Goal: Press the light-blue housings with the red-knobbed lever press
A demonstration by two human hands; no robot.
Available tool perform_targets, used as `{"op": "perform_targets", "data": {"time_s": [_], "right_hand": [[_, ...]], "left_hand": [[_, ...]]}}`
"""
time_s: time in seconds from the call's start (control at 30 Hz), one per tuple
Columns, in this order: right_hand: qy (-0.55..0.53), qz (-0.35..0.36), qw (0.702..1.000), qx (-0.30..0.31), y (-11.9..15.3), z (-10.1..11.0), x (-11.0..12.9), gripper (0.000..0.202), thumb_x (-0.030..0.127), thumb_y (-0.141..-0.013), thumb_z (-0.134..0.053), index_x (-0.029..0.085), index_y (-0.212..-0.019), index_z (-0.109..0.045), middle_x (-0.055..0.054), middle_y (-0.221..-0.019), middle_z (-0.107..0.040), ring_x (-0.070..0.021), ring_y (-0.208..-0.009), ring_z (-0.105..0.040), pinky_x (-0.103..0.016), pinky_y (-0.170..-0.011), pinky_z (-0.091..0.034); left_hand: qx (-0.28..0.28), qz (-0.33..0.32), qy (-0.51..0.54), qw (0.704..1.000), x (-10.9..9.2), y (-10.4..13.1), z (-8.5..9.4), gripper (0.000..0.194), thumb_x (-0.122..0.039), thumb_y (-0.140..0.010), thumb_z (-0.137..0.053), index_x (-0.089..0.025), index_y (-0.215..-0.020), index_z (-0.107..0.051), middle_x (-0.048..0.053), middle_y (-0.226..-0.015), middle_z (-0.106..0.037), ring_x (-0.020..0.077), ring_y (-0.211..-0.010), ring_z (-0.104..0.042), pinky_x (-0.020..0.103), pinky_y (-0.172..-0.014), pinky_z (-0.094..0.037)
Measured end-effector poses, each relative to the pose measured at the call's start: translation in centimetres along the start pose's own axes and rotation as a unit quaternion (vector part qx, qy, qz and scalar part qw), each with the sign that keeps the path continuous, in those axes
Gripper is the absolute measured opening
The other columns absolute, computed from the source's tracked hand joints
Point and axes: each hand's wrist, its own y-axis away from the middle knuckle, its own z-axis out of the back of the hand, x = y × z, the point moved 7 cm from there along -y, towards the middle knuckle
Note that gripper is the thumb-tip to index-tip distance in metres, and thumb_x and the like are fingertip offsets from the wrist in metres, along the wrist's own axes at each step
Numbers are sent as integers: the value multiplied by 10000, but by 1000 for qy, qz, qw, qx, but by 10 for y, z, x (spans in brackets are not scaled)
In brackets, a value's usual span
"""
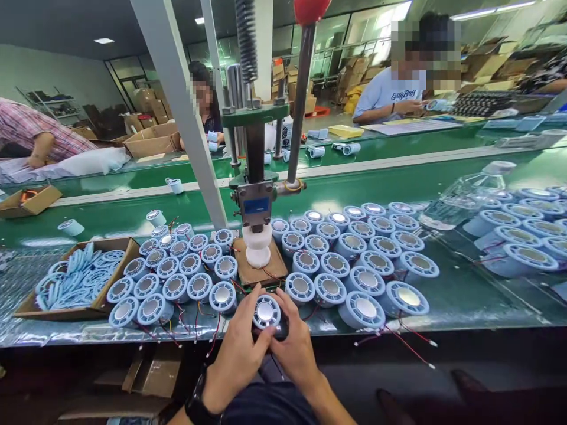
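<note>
Between both hands I hold a light-blue round speaker-like unit (266,311) with a silver disc in its slotted face. My left hand (241,339) curls round its left side, thumb at the lower rim. From the right, my right hand (293,336) closes on it, fingertips along the edge. Just beyond stands a hand press (257,200) whose white round tip (257,251) is over a brown square pad (277,265). Similar blue units (199,286) stand in rows left of the press, and more units (365,280) stand to its right. Thin wires trail from several.
A cardboard tray (128,251) of light-blue rings (88,274) lies at the left. A clear plastic bottle (465,195) lies tilted at the right, near further units (522,254). Across the green bench (354,188) sit other people, one in a light-blue shirt (376,97).
</note>
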Motion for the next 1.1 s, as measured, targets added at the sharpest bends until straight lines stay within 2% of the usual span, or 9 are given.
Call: {"op": "perform_targets", "data": {"time_s": [0.2,0.37,0.47,0.57,0.63,0.73,0.87,0.97,1.1], "right_hand": [[-3,0,1000,11,1,-2,-1,766,94,-737,-635,249,-1440,-372,-63,-1300,-619,-179,-1179,-634,-300,-993,-548],[-20,-9,999,35,-2,-1,-2,814,61,-701,-626,227,-1451,-355,-75,-1298,-619,-178,-1186,-631,-286,-1006,-538],[-42,-29,996,74,-8,0,0,803,95,-737,-652,202,-1468,-340,-90,-1278,-631,-181,-1173,-639,-279,-1003,-538],[-54,-33,993,95,-13,0,3,783,112,-764,-654,200,-1479,-348,-101,-1318,-606,-196,-1219,-611,-298,-1028,-526],[-49,-28,994,91,-14,1,4,757,130,-775,-670,202,-1469,-377,-101,-1319,-606,-204,-1215,-614,-305,-1015,-537],[-31,-17,997,76,-11,1,5,682,162,-784,-688,192,-1422,-450,-101,-1277,-633,-208,-1154,-650,-307,-988,-555],[-10,0,999,50,-7,1,7,651,108,-795,-595,198,-1425,-454,-81,-1281,-632,-191,-1141,-657,-304,-990,-556],[8,3,999,39,-5,1,8,703,84,-778,-550,204,-1457,-415,-76,-1325,-604,-186,-1166,-643,-294,-980,-561],[16,3,999,44,-4,-1,7,749,70,-733,-538,191,-1462,-415,-84,-1341,-592,-191,-1171,-641,-282,-970,-565]], "left_hand": [[22,-44,-57,997,-3,-5,2,749,-141,-833,-618,-240,-1512,-317,94,-1495,-475,256,-1381,-449,460,-1164,-378],[120,-69,-79,987,-17,-18,12,872,-83,-797,-635,-280,-1547,-235,84,-1475,-496,252,-1377,-444,487,-1172,-363],[196,-84,-66,975,-28,-23,19,874,-56,-819,-566,-284,-1565,-170,74,-1544,-407,233,-1439,-362,479,-1201,-320],[216,-100,-57,969,-34,-21,20,879,-49,-815,-529,-273,-1571,-140,62,-1613,-271,228,-1495,-249,469,-1227,-263],[196,-85,-59,975,-30,-15,15,906,-74,-803,-558,-260,-1574,-120,64,-1630,-215,239,-1509,-202,478,-1234,-238],[91,-18,-68,993,-12,-6,7,910,-155,-798,-629,-221,-1568,-149,99,-1630,-210,279,-1509,-190,517,-1222,-256],[-35,47,-58,997,5,5,2,704,-175,-824,-605,-205,-1484,-363,108,-1534,-420,276,-1442,-366,493,-1192,-338],[-30,45,-33,998,2,2,1,668,-145,-821,-586,-231,-1459,-409,80,-1481,-498,249,-1395,-440,454,-1181,-362],[-12,89,13,996,-5,-6,7,835,-59,-729,-618,-287,-1489,-357,38,-1419,-564,233,-1328,-515,424,-1153,-395]]}}
